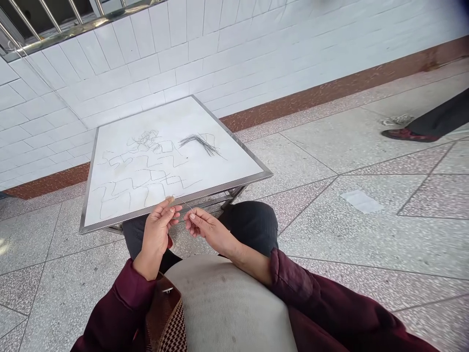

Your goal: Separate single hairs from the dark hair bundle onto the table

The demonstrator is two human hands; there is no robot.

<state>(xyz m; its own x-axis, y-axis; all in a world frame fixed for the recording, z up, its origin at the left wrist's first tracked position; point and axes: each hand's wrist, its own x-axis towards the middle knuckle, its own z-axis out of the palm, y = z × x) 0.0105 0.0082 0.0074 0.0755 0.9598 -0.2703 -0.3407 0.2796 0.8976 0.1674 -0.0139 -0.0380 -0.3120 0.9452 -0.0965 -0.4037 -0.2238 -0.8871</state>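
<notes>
Both hands are close together over my lap, at the near edge of a white table (124, 200) with a metal rim. My left hand (159, 227) pinches a thin wire near its fingertips. A thin dark wire (187, 204) runs up and left from the closed fingers of my right hand (207, 229). On the table lie several bent wires (157, 176), spread out singly, with a tangled heap of wires (146, 141) behind them. To the right of the heap rests a bundle of straighter dark wires (201, 142).
The table stands against a white tiled wall (146, 63). At the far right are a person's leg and shoe (410, 135). A white paper (362, 201) lies on the speckled floor. My knees are under the table's near edge.
</notes>
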